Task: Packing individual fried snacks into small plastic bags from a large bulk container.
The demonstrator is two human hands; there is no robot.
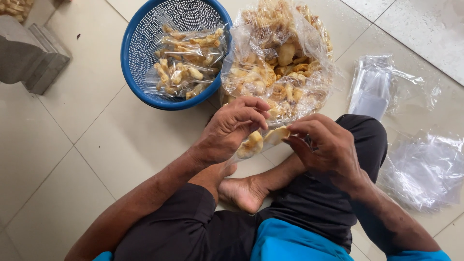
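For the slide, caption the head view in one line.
Both hands, left hand and right hand, hold a small clear plastic bag of fried snacks near a round blue plastic basket.

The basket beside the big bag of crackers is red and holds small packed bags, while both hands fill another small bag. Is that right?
Not quite: the head view shows the basket is blue, not red. It does hold small packed bags beside the big bag of crackers, and the left hand and right hand hold a small bag.

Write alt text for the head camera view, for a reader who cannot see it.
A person sitting cross-legged on a tiled floor holds a small clear bag of fried snacks between the left hand and right hand. Ahead sit a blue basket of filled packets and a large open bag of snacks; empty clear bags lie to the right.
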